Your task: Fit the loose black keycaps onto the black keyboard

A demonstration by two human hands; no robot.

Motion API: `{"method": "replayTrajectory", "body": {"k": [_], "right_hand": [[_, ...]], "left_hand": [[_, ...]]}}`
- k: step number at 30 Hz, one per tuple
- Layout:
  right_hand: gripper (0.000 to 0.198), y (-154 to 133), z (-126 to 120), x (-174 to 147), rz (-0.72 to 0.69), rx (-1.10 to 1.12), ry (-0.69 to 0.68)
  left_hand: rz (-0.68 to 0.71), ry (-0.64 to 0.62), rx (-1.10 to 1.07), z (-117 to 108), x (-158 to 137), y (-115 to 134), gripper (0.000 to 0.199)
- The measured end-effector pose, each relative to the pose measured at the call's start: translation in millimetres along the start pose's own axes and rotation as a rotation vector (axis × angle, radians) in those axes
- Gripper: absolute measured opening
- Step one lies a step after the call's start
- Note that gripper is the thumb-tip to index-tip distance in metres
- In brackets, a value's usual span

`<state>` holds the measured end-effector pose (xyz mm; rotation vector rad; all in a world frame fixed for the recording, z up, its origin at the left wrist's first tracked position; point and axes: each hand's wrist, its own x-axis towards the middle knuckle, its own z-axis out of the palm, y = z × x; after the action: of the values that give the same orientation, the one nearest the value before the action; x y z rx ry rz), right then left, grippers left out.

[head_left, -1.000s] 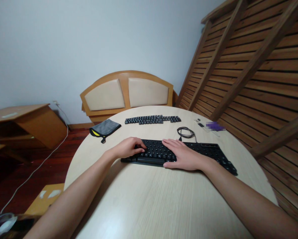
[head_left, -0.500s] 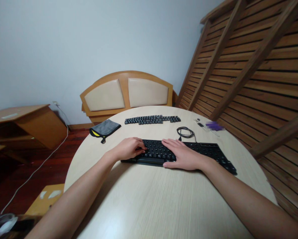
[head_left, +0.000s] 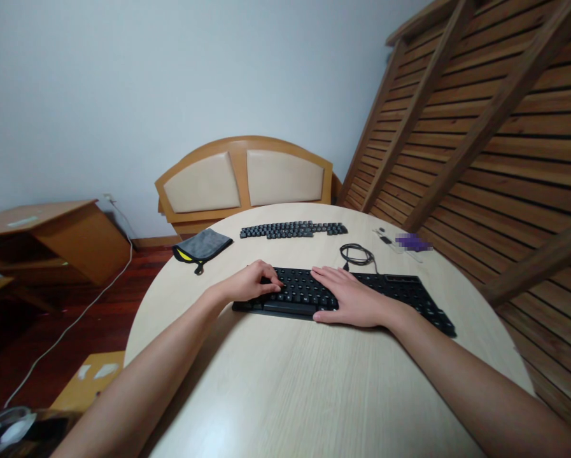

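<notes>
- Left hand rests on the left end of a black keyboard, fingers curled loosely onto the keys, gripping nothing.
- Right hand lies flat and spread across the keyboard's middle, palm down, as if steadying it.
- Keyboard sits mid-surface, slanting toward the right edge.
- Near the far edge: loose keycap rows, a grey cloth, a coiled cable.

The keys at the middle and left of the black keyboard are covered by the left hand and right hand. Key legends are too small to be read. A purple item near the table's far right rim is blurred beyond identification. Both forearms are cut off by the bottom edge, as is a glassy object at the lower left corner.
</notes>
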<state>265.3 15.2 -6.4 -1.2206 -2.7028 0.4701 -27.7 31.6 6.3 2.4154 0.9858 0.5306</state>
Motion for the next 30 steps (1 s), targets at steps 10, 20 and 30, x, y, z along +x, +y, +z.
{"method": "replayTrajectory", "body": {"k": [10,20,30], "right_hand": [[0.109,-2,-1,0,0.012,0.006,-0.002],[0.109,3,3,1,-0.008,-0.012,0.009],[0.109,1,0,0,0.002,0.002,-0.007]], "left_hand": [[-0.073,-0.005,-0.011,0,3,-9,0.01],[-0.07,-0.033,0.022,-2,5,-8,0.007],[-0.217,0.12,0.165,-10,21,-30,0.026]]}}
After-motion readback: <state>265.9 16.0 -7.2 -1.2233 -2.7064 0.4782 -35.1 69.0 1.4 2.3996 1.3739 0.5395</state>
